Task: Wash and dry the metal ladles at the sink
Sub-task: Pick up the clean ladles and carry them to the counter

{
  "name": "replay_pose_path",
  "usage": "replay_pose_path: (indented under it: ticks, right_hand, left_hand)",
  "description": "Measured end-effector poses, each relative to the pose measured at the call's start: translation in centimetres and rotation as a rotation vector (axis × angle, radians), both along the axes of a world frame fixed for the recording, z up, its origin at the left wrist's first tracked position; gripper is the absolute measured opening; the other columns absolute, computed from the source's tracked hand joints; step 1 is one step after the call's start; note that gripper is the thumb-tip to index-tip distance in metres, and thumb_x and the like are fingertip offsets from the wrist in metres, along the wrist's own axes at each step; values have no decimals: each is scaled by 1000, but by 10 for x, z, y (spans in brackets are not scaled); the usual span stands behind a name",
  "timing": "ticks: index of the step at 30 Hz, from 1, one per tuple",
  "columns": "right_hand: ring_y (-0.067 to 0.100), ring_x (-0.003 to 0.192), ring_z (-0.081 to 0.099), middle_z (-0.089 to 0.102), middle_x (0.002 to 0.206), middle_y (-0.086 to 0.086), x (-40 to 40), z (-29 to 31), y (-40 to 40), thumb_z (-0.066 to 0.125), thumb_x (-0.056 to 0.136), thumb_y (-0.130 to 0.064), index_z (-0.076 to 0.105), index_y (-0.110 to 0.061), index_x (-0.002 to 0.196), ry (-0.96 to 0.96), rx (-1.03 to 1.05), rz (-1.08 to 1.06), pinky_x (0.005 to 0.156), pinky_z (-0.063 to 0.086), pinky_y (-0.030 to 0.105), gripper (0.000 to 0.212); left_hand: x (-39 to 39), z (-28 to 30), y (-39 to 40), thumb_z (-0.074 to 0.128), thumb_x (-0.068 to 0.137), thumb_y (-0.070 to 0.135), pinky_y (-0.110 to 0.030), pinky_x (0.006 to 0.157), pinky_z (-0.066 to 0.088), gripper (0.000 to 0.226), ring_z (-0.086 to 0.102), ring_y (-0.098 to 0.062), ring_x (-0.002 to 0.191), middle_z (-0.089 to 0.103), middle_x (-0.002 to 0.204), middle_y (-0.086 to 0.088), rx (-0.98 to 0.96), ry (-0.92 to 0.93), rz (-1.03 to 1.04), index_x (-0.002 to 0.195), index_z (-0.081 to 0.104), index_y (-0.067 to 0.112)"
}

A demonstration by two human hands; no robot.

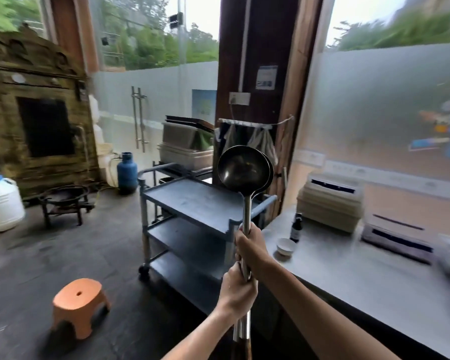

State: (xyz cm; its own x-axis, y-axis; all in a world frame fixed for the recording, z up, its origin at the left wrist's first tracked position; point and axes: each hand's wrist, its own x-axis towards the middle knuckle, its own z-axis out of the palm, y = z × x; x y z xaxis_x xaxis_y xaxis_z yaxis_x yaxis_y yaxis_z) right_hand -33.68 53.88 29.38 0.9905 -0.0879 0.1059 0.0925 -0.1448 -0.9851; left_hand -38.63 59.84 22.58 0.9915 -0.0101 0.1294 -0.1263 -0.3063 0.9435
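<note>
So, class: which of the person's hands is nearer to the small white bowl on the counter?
Right. The right hand grips the ladles' handles higher up, just left of the white bowl. The left hand grips lower on the handles, below and further left of it.

ladles (244, 170): 2 | hands (238, 291): 2 | stool (78, 305): 1 | gas cylinder (127, 172): 1 | cart (192, 203): 1 | bowl (285, 246): 1

1. Ahead of me stands a grey three-shelf cart (192, 201) on the dark floor (63, 255).
2. To my right runs a steel bench (361, 279) under frosted windows (374, 105).
3. An orange stool (79, 305) sits on the floor to my left.
4. A blue gas cylinder (127, 172) stands beside a weathered wooden cabinet (37, 120).
</note>
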Motion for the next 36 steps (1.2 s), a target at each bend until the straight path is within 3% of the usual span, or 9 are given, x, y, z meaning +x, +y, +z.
replay_pose_path:
  ticks: [7,12,18,23,25,30,34,36]
  right_hand:
    - [17,48,36,37,63,10,-9,-7,-96,41,84,-2,40,-15,78,3,-30,-188,44,33,31,14]
    - [10,42,44,45,63,3,-24,-10,-175,42,93,1,41,-15,82,33,0,-304,43,37,27,18]
    - [14,48,41,43,65,5,-37,-14,-284,45,93,-1,42,-15,85,14,0,-425,44,41,28,16]
    - [14,50,42,43,68,3,-48,-12,-383,50,96,-4,44,-14,92,-15,-26,-494,48,41,27,12]
    - [14,54,50,49,73,2,-53,-11,-432,56,97,-10,49,-11,99,-23,-61,-509,54,46,29,7]
    - [16,71,62,62,83,5,-77,-8,-534,66,95,-19,52,-4,115,3,-174,-502,70,53,31,29]
    - [26,85,70,70,92,16,-101,-15,-590,70,94,-30,56,-14,106,39,-222,-479,82,58,39,25]
    - [21,80,71,69,86,11,-114,-27,-618,69,95,-37,55,-15,105,58,-178,-443,76,59,36,28]
  left_hand:
    - [10,-13,-88,54,85,25,-42,50,51,10,52,-10,44,56,52,9,-22,40,-216,76,54,31]
    - [5,-11,-162,55,82,21,-35,52,51,5,54,-7,47,58,52,9,-64,80,-372,78,59,23]
    - [4,-6,-262,61,83,27,-28,50,42,10,50,-4,47,56,50,12,-125,72,-532,75,58,22]
    - [0,-11,-361,58,85,26,-37,51,36,19,42,-14,53,50,56,4,-139,57,-551,72,52,14]
    - [-3,-13,-409,56,88,25,-39,53,37,19,44,-12,54,52,59,4,-135,23,-557,74,54,12]
    - [-16,-18,-510,54,94,30,-33,52,39,23,44,-9,51,50,59,7,-118,-19,-584,76,53,16]
    - [-21,-24,-565,52,94,31,-42,59,48,19,54,-14,60,61,67,2,-64,-36,-637,81,56,18]
    - [-23,-22,-590,52,93,29,-39,60,52,16,62,-13,65,67,72,3,-71,-50,-686,83,61,21]
